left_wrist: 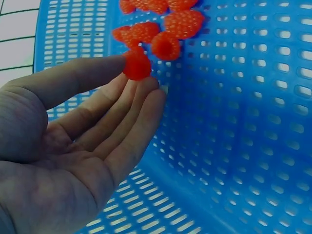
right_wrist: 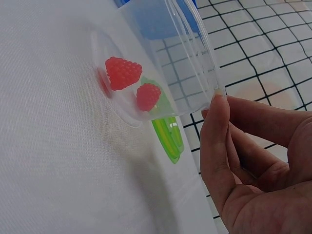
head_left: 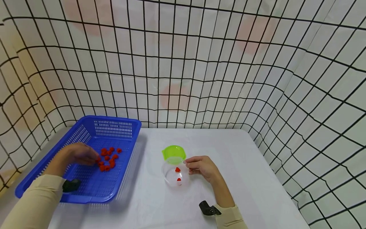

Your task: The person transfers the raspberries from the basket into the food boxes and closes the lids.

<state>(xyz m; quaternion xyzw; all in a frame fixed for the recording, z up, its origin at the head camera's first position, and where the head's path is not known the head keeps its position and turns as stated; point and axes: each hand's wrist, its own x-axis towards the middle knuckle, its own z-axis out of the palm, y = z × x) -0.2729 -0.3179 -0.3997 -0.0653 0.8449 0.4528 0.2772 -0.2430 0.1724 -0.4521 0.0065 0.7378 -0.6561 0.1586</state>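
My left hand [head_left: 83, 154] reaches into the blue basket [head_left: 132, 140]. Between its thumb and fingertips it pinches a red raspberry [left_wrist: 137, 66], seen in the left wrist view. Several more raspberries [head_left: 107, 168] lie on the basket floor beside the fingers. Out on the white table, my right hand [head_left: 204, 167] pinches the rim of a clear plastic tub [right_wrist: 180, 73] with thumb and fingers. Two raspberries [right_wrist: 123, 73] sit at the bottom of the tub. Just behind it lies a bright green lid [head_left: 173, 152], partly seen through the clear wall.
A black wire grid [head_left: 177, 78] stands along the back and both sides, with white sheeting behind it. The white table [head_left: 228, 152] stretches to the right of the tub. A dark camera mount [head_left: 208, 209] is on the right wrist.
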